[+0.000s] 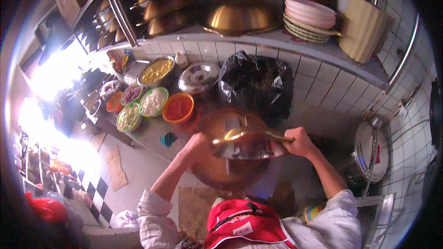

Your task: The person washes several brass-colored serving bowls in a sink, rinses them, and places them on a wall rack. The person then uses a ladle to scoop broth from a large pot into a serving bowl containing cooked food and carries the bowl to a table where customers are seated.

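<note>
My left hand [200, 145] and my right hand [298, 141] grip opposite sides of a round metal pan [254, 148] with a gold-coloured rim and handles, held tilted in front of my body. Its inner face is shiny; what it contains, if anything, I cannot tell. Under and behind the pan is a large round reddish-brown surface [221, 169]. An orange bowl of red food [178, 108] stands beyond my left hand, and a small teal cloth [168, 139] lies on the counter beside that hand.
Bowls of cut vegetables [154, 101], a basin of yellow pieces [156, 71], a lidded metal pot [199, 77] and a black plastic bag [256, 83] stand along the wall. Above, a shelf [256, 38] bears gold-coloured pans and stacked bowls. A faucet and basin [372, 152] are at right.
</note>
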Motion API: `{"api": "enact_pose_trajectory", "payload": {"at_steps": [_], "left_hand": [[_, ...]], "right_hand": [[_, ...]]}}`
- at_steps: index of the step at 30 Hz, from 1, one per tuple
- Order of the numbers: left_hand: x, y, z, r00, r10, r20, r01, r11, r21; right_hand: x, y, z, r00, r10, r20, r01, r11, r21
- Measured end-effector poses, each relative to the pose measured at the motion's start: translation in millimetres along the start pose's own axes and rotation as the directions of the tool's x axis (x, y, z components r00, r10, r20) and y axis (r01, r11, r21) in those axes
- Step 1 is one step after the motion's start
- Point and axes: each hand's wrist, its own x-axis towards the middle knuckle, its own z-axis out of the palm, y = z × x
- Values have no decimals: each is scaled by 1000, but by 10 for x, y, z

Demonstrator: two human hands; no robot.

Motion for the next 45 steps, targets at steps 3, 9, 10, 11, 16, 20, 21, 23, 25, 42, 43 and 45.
{"api": "enact_pose_trajectory", "payload": {"at_steps": [3,9,10,11,16,20,21,23,25,42,43,45], "left_hand": [[-96,46,-565,960,270,-73,-273,961,-39],[-562,286,-2532,970,194,-143,-217,963,-159],[-626,276,-2882,961,169,-218,-187,980,-68],[-602,294,-3178,904,238,-354,-198,969,146],[-529,396,-4341,384,499,-777,-494,822,284],[-268,402,-4917,127,509,-851,-233,849,473],[-175,364,-4910,92,522,-848,-221,841,494],[71,310,-4803,105,544,-832,-336,807,486],[384,343,-4656,73,621,-780,-501,700,509],[2775,232,-3935,-168,875,-454,-434,348,831],[2849,207,-3880,-148,886,-438,-425,343,838],[2975,165,-3782,-121,888,-444,-422,358,833]], "right_hand": [[301,-339,-344,997,-12,76,16,999,-52],[1088,-1495,-1233,946,216,-242,-289,901,-324],[1308,-1662,-1340,919,18,-393,-178,911,-373],[1472,-1859,-1468,863,-81,-499,-163,890,-426],[2124,-2597,-2022,827,-274,-491,-45,838,-543],[2678,-2646,-2235,664,-557,-498,250,794,-555],[2794,-2637,-2267,623,-623,-473,292,746,-599],[3018,-2632,-2348,560,-756,-337,303,566,-766],[3121,-2611,-2376,590,-793,-153,216,337,-916],[3586,-883,-1776,967,-122,-222,-141,471,-871],[3576,-785,-1710,967,-103,-231,-178,375,-910],[3596,-626,-1666,978,-70,-197,-159,364,-918]]}}
